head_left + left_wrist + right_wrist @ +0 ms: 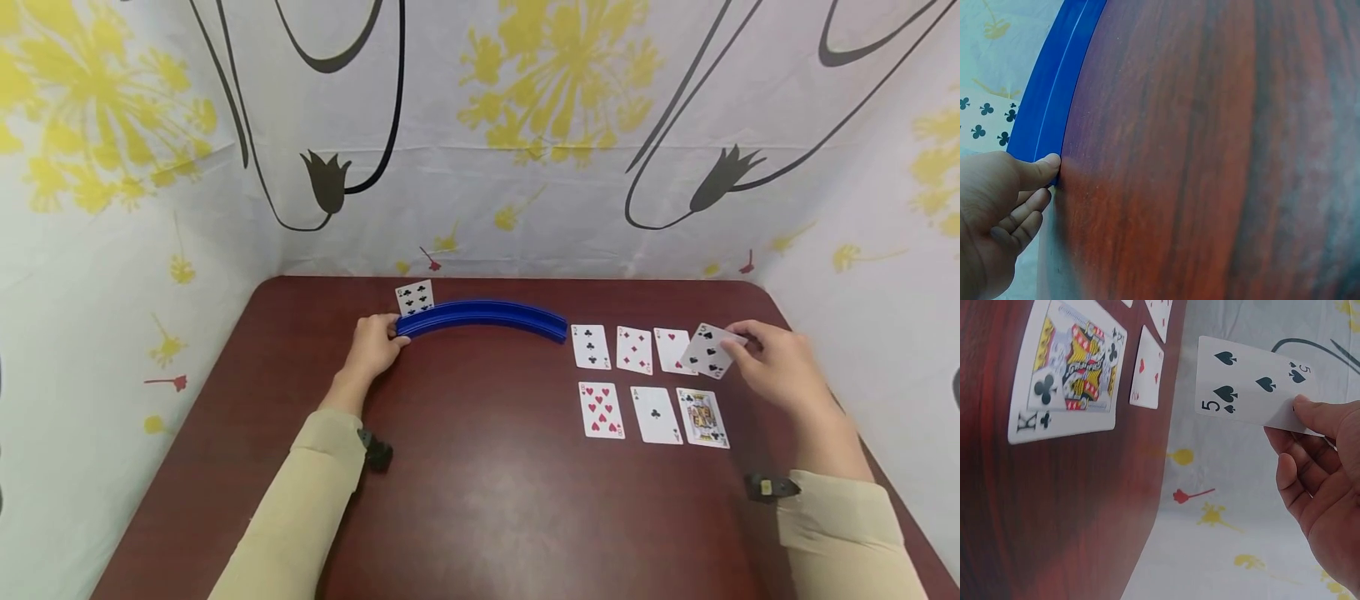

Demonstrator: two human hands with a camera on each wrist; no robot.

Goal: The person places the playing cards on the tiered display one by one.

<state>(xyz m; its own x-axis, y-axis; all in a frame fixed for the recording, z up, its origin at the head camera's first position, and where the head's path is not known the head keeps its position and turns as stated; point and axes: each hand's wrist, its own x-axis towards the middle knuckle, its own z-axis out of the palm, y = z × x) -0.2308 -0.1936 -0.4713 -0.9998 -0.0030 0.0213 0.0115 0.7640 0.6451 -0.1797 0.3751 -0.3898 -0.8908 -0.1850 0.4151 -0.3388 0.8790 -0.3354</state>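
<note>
My left hand [375,343] pinches the left end of a curved blue card holder [487,312], thumb on its near side. A clubs card [415,296], seemingly the six, stands in the holder close to that hand. In the right wrist view, my right hand [1329,469] pinches a five of spades [1247,384] by one edge between thumb and fingers. From the head view, this card is raised off the table and partly covers a low hearts card [667,346]. Nearest below the right hand lies a king of clubs [702,418], face up.
Right of the holder, face up on the dark red table [480,467], lie a three of clubs [590,347], a five of diamonds [634,350], an eight of hearts [601,410] and an ace of clubs [656,415]. A patterned cloth [480,225] hangs behind.
</note>
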